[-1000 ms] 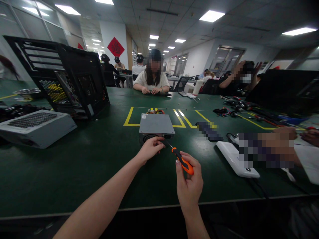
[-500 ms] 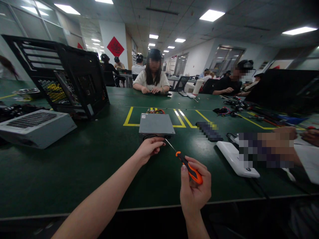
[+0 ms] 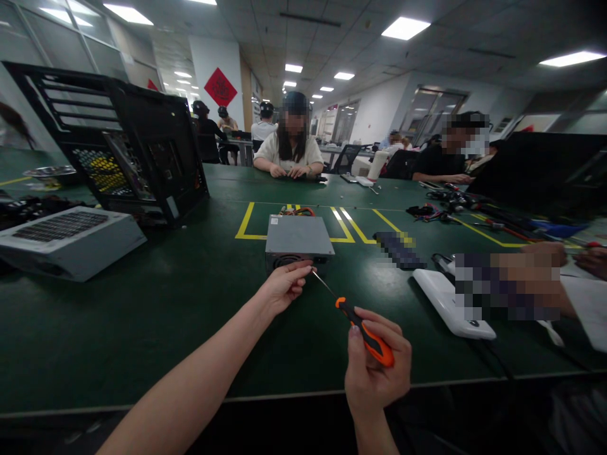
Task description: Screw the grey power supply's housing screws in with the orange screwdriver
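Note:
My right hand (image 3: 379, 363) grips a screwdriver (image 3: 365, 332) by its orange and black handle, with the thin shaft pointing up and left. The shaft's tip meets the fingertips of my left hand (image 3: 287, 285), whose thumb and forefinger are pinched together; what they hold, if anything, is too small to make out. Just beyond those fingers a grey metal computer power supply (image 3: 300, 235) lies on the green table, its fan side toward me and partly hidden by the left hand. Coloured cables (image 3: 298, 212) come out at its far side.
At left stand a black computer case (image 3: 161, 158) and another power supply (image 3: 80, 243). To the right lie a blurred dark phone-like object (image 3: 399, 249), a white device (image 3: 453, 303), cables and tools. A co-worker's arm reaches in at right; another person (image 3: 289, 148) sits opposite.
My right hand and the screwdriver have drawn slightly down and to the right, the tip now at my left fingertips and lower than the power supply's edge. The left hand has barely moved.

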